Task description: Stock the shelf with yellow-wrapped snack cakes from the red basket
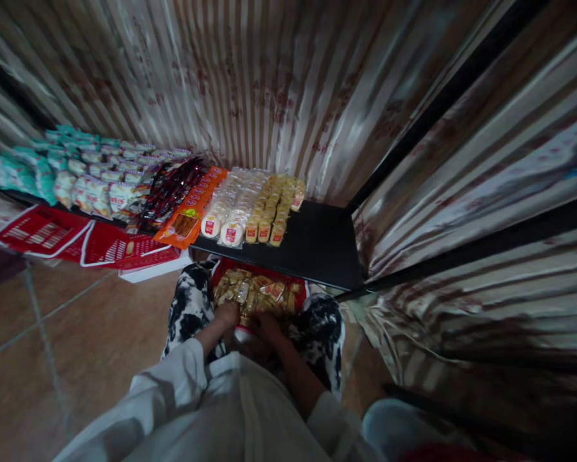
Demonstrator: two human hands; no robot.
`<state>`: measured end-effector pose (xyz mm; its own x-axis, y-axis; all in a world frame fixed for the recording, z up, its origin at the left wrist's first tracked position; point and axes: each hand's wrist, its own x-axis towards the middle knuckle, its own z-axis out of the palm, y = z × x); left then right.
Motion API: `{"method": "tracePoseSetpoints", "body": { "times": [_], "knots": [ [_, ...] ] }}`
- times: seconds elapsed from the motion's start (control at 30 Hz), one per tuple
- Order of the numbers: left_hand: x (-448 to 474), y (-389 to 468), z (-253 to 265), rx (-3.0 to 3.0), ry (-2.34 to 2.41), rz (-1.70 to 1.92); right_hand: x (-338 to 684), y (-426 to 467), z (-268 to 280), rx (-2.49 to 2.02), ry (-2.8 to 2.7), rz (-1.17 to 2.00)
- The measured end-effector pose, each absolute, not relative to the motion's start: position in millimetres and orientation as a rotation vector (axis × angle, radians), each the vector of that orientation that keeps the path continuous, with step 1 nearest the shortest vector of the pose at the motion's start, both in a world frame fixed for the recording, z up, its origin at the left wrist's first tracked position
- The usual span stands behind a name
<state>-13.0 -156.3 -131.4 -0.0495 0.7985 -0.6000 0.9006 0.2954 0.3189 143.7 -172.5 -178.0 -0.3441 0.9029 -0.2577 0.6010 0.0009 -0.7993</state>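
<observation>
Because the basket (225,264) stood between our knees (189,301), just in front of the shelf (324,244), both hands had an easy reach to it, and we judged that our legs may have helped steady it. Gold packets (254,292) filled it in a loose heap, lying at all angles, which we put down to their being small and penned in by the walls. Our left hand (227,313) was at the near left part of the heap, and our right hand (267,327) was just beside it, at the near edge; the light was dim and we saw both from the back, so we could not tell whether either grip had closed on a packet. On the shelf, yellow packs (269,208) and white packs (230,199) ran in rows from back to front, probably so that the foremost label showed for each row. An orange bag (194,212) lay beside the white packs, its near end jutting past the shelf's edge, and beyond it came dark packets (172,196), white bags (90,192) and, at the left end, green bags (16,172). Red baskets (38,231) sat low by the shelf's front, perhaps to save room above.
</observation>
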Motion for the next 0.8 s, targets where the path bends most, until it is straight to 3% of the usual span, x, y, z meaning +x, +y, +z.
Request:
{"method": "tracePoseSetpoints", "body": {
  "times": [0.33, 0.57, 0.8],
  "knots": [
    [-19.9, -160.6, -110.5, 1.554, 1.901, 0.258, 147.9, -161.2, -157.4, -1.514, -1.371, 1.340],
    [-0.4, -151.7, -92.8, 1.381, 1.823, 0.842, 159.4, -140.4, -130.1, -1.395, -1.169, 1.240],
    [27.9, -140.4, -72.1, 1.162, 1.596, 0.957, 176.8, -124.3, -106.7, -1.351, -1.055, 1.157]
  ]
}}
